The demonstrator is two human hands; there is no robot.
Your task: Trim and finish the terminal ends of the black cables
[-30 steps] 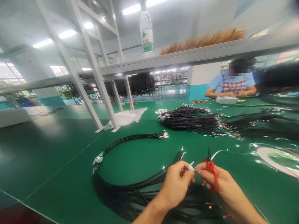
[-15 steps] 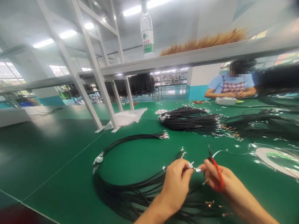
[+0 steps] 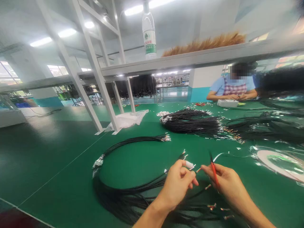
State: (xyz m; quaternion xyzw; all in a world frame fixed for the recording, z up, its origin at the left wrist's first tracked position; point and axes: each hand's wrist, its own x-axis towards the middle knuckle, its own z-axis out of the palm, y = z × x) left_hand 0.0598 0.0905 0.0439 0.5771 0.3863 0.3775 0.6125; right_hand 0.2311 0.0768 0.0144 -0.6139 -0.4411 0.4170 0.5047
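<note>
My left hand (image 3: 178, 185) is closed in a pinch on the end of a black wire (image 3: 152, 182), and a small white sleeve (image 3: 189, 164) sticks out from its fingertips. My right hand (image 3: 225, 183) is closed around red-handled snips (image 3: 213, 169), whose tip points up and away. Its fingertips also pinch a small piece I cannot make out, just right of the white sleeve. Both hands hover over a bundle of black wires (image 3: 125, 199) with metal terminals, lying curved on the green table (image 3: 59, 164).
A larger heap of black wires (image 3: 192, 123) lies farther back, with more at the right (image 3: 268, 129). A reel wrapped in clear film (image 3: 277, 160) sits at the right. A white shelf frame (image 3: 102, 82) carries a water bottle (image 3: 149, 30). Another person (image 3: 234, 88) works across the table.
My hands have drawn slightly apart; a small gap shows between the white sleeve and my right fingertips. The snips have tilted more upright in my right hand.
</note>
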